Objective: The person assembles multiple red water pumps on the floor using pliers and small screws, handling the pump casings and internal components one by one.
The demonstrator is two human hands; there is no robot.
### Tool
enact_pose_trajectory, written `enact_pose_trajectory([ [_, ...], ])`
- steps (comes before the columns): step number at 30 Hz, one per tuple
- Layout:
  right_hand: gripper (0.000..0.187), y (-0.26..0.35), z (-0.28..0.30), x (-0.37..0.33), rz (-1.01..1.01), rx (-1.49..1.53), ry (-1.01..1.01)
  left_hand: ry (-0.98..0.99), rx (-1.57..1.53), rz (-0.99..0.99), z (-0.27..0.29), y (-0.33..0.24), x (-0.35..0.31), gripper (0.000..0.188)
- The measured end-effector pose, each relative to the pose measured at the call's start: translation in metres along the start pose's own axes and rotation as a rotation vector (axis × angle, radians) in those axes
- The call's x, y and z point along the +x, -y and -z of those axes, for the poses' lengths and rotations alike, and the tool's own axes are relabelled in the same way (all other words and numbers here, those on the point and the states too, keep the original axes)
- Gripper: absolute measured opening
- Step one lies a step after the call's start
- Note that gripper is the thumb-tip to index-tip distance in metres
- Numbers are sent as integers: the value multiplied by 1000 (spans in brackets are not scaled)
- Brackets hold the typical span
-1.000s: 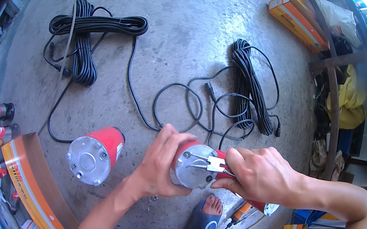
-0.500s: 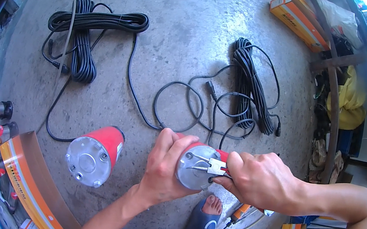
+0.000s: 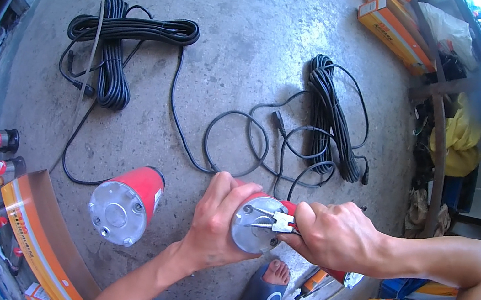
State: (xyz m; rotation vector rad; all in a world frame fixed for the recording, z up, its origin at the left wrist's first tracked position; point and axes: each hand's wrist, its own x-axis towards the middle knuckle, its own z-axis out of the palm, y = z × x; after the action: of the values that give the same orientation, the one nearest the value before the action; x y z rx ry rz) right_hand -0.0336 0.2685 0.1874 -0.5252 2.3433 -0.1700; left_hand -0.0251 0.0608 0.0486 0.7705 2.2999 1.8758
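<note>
My left hand is wrapped round a red cylinder with a pale grey end cap turned up toward me. In my right hand is a pair of long-nosed pliers, their thin jaws apart and lying over the cap near a hole. Whether the tips touch the cap I cannot tell. To the left, a similar red cylinder rests on the floor, its capped end showing several holes. Part of another red cylinder shows below my right wrist; the rest is hidden.
Black coiled cables lie at the far left, with another black cable bundle at the right and loose loops between. An open orange box is at the lower left. Orange boxes and a rack line the right side.
The pliers have shifted slightly on the cap, and the gap between their tips looks a little different. My left hand still holds the cylinder. The whole view has moved slightly.
</note>
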Motion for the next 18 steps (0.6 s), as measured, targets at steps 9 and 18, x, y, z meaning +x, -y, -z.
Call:
enact_pose_trajectory([
  [9, 47, -4, 11, 3, 29, 130, 55, 89, -1, -44, 8, 1, 7, 83],
  [18, 49, -22, 2, 3, 164, 253, 7, 208, -43, -103, 17, 9, 18, 84],
])
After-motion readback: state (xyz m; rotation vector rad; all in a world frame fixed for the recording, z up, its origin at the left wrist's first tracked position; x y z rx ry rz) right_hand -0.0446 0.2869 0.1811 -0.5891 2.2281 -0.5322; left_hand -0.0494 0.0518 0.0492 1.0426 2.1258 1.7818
